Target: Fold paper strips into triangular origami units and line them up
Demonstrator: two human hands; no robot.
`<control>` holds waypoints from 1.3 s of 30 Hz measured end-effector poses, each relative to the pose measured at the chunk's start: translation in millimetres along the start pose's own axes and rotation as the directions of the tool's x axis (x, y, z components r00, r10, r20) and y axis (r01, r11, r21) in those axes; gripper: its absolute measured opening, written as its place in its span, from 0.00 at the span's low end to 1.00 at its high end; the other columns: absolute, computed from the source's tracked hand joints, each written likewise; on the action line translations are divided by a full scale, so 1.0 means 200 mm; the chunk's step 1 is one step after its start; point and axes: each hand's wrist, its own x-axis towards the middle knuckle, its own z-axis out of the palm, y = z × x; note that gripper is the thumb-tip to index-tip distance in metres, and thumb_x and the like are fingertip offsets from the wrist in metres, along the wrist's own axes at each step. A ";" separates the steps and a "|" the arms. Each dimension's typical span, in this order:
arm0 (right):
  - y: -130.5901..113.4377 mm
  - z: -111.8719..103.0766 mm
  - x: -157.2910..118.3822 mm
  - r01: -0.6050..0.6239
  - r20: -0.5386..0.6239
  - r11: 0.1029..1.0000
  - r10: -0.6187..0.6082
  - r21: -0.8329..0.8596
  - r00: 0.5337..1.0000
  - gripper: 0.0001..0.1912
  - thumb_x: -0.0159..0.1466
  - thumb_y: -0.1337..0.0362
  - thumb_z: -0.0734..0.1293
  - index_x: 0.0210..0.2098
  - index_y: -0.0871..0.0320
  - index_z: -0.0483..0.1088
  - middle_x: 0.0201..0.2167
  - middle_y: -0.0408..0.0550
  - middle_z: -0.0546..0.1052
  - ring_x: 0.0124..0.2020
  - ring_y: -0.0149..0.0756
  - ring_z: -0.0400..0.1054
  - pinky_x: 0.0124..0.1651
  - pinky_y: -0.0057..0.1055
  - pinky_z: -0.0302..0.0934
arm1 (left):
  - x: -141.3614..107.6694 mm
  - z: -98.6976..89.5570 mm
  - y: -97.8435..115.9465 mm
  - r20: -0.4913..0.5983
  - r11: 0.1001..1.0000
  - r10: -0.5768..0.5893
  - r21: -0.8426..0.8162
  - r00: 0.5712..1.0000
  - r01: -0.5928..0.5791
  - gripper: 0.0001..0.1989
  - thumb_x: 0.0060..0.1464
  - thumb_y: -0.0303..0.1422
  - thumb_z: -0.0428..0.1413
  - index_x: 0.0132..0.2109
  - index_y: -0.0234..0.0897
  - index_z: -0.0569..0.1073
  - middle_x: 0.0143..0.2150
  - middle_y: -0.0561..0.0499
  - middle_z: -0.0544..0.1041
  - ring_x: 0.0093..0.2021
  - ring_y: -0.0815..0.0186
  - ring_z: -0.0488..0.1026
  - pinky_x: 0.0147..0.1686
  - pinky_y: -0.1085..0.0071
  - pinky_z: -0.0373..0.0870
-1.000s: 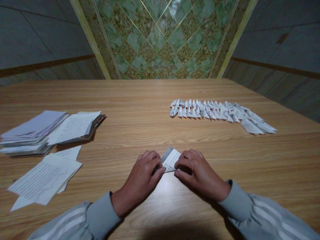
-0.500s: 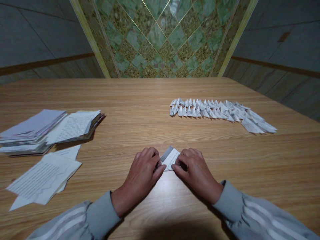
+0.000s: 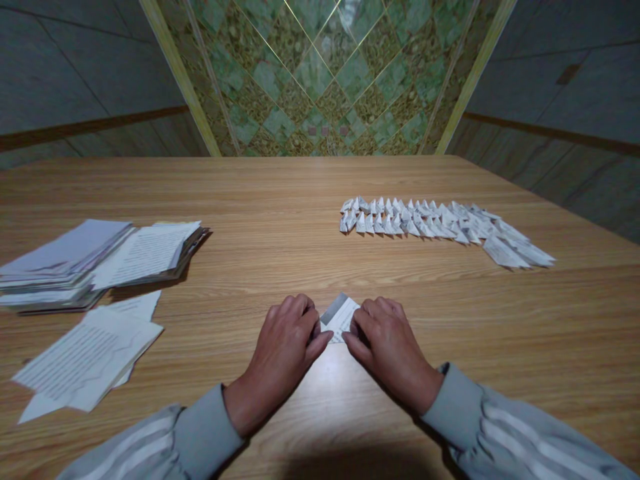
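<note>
A small folded piece of paper point(image 3: 341, 316), white with a grey band, lies on the wooden table between my hands. My left hand point(image 3: 289, 353) grips its left side, with the thumb at the lower edge and the fingers curled. On the right side, my right hand point(image 3: 393, 347) pinches the same paper, its thumb also near the lower edge. The fingertips of both hands are partly hidden behind the knuckles and paper.
Folded paper pieces point(image 3: 420, 219) stand in two long rows at the back right. Paper stacks point(image 3: 70, 250) lie at the left, with loose printed sheets point(image 3: 93, 353) in front. The wooden table point(image 3: 260, 200) reaches back to a tiled wall.
My right hand has shifted very slightly, and its thumb has drawn back a little at the paper's lower edge. My left hand has barely moved.
</note>
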 end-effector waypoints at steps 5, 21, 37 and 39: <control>0.02 0.00 0.00 0.032 0.031 0.999 -0.031 -0.026 0.999 0.06 0.65 0.63 0.70 0.33 0.58 0.70 0.35 0.49 0.74 0.40 0.43 0.63 0.47 0.40 0.53 | 0.00 0.00 -0.01 -0.018 1.000 0.010 0.000 1.000 -0.010 0.07 0.59 0.33 0.61 0.34 0.37 0.71 0.36 0.50 0.70 0.38 0.58 0.66 0.36 0.63 0.61; 0.08 -0.06 0.01 0.108 0.108 0.990 -0.117 0.089 0.987 0.05 0.64 0.67 0.70 0.35 0.57 0.68 0.35 0.45 0.73 0.40 0.40 0.63 0.45 0.36 0.53 | -0.01 0.00 -0.01 -0.092 0.924 0.382 0.071 0.920 -0.376 0.07 0.67 0.33 0.52 0.45 0.40 0.75 0.42 0.48 0.75 0.41 0.60 0.67 0.39 0.63 0.61; 0.15 -0.13 0.02 0.327 -0.043 0.914 -0.327 0.241 0.944 0.14 0.63 0.68 0.70 0.48 0.55 0.71 0.46 0.48 0.75 0.49 0.42 0.64 0.54 0.40 0.51 | -0.02 0.00 -0.02 -0.226 0.880 0.474 0.152 0.851 -0.450 0.13 0.69 0.29 0.46 0.42 0.35 0.75 0.31 0.49 0.77 0.29 0.62 0.70 0.30 0.65 0.63; 0.17 -0.13 0.02 0.367 -0.036 0.902 -0.369 0.229 0.929 0.11 0.64 0.70 0.68 0.46 0.55 0.72 0.45 0.48 0.76 0.48 0.40 0.64 0.54 0.40 0.51 | -0.02 -0.01 -0.02 -0.257 0.869 0.495 0.135 0.830 -0.476 0.12 0.69 0.29 0.47 0.43 0.34 0.75 0.32 0.48 0.78 0.30 0.63 0.71 0.31 0.66 0.65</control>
